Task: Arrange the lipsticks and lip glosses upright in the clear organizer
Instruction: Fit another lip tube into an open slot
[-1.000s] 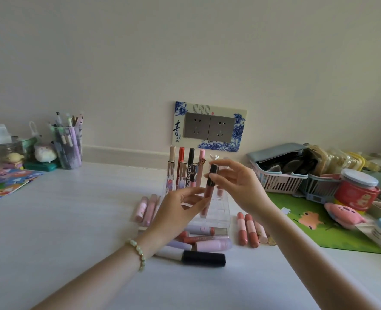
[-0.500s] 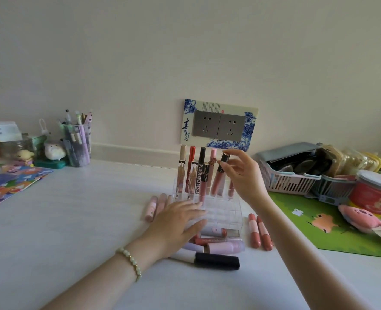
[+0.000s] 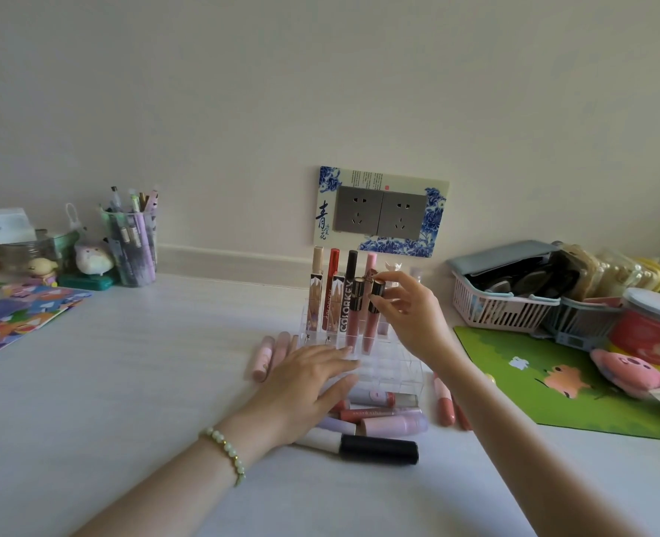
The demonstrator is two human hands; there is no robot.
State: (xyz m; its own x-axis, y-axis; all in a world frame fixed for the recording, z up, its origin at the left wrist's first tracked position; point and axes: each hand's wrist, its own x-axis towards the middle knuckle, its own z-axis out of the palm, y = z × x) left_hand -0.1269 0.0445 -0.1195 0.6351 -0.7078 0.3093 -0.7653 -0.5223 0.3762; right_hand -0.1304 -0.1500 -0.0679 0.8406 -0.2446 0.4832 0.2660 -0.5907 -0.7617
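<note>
On the white tabletop (image 3: 127, 381), a green mat (image 3: 560, 397) lies at the right, and left of it, near the wall, stands the clear organizer (image 3: 396, 368). The left hand (image 3: 301, 393) rests flat on the front left corner of the organizer, its fingers (image 3: 336, 364) straight and close together, holding nothing. The right hand (image 3: 417, 323) is above the organizer and its fingers (image 3: 405, 281) pinch the dark cap of a pink lip gloss (image 3: 372, 323), which stands upright in the second row, just beside another pink gloss (image 3: 353, 323). Behind them four taller tubes (image 3: 350, 288) stand upright in the back row. Other tubes lie flat around the organizer: a black-capped tube (image 3: 378, 450) and some lilac ones (image 3: 394, 425) in front, two pink ones (image 3: 263, 358) at the left, two coral ones (image 3: 445, 406) at the right.
</note>
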